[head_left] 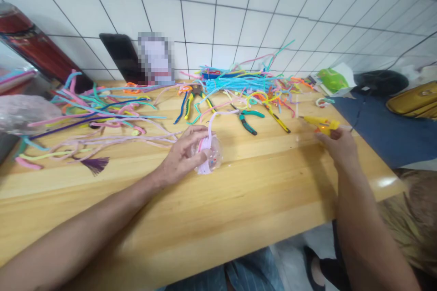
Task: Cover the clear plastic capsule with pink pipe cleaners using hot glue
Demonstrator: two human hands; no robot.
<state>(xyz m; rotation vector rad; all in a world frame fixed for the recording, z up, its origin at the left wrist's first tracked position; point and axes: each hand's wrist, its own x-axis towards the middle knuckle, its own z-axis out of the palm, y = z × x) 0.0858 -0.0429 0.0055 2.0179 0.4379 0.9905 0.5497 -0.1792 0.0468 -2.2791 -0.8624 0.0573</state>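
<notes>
Left hand (186, 152) grasping a clear plastic ball (217, 151) mid-bench (266, 191), right hand (343, 145) gripping a yellow glue gun (317, 122).
From here the ball looks light, slick and easily dented; its band of lilac pipe cleaner (205, 165), likely soft and bendy, offers better purchase. Red and blue specks (212, 162) show in or on it, I can't tell which. The yellow pouch (414, 102), far right, seems closed.

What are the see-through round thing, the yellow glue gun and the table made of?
The see-through round thing looks like shiny clear plastic, maybe glass: it's transparent and catches light. The yellow glue gun seems to be smooth plastic, from its even, bright colour. The table looks like varnished wood: streaky grain and a glossy bright patch.
</notes>
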